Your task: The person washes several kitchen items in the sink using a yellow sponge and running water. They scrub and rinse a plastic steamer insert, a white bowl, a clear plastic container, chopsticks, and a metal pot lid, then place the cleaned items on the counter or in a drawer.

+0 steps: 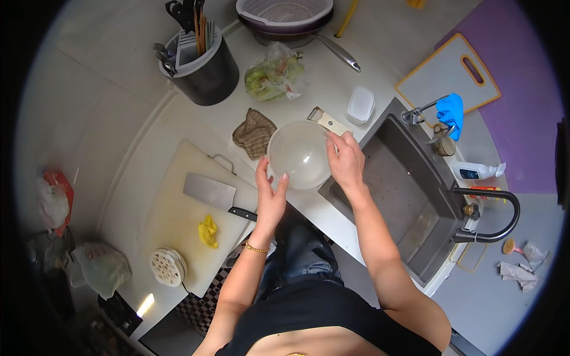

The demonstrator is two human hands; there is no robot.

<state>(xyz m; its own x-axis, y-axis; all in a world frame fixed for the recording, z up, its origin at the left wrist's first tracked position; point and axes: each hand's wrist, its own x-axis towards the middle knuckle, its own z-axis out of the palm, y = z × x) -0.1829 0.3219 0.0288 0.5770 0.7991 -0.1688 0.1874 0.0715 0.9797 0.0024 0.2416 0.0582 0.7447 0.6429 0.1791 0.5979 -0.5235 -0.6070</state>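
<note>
A translucent plastic bowl (300, 151) is between my two hands over the counter's front edge, beside the sink. My right hand (347, 158) grips its right rim with thumb and fingers. At the lower left rim, the thumb of my left hand (272, 196) overlaps the bowl and its fingers lie along the outside. A brown cloth (253, 133) rests just left of the bowl. Behind it lies a peeler (329, 122) with a cream handle, partly hidden near my right hand. Left of my left hand, a cleaver (210, 191) lies on a pale cutting board (173, 200).
The grey sink (392, 187) has a black faucet (512, 213) on its right. Behind are a bag of green vegetables (276, 75), a lidded plastic container (360, 104), a utensil holder (207, 75) and stacked colanders (285, 18). The board also bears a yellow crumpled item (208, 232).
</note>
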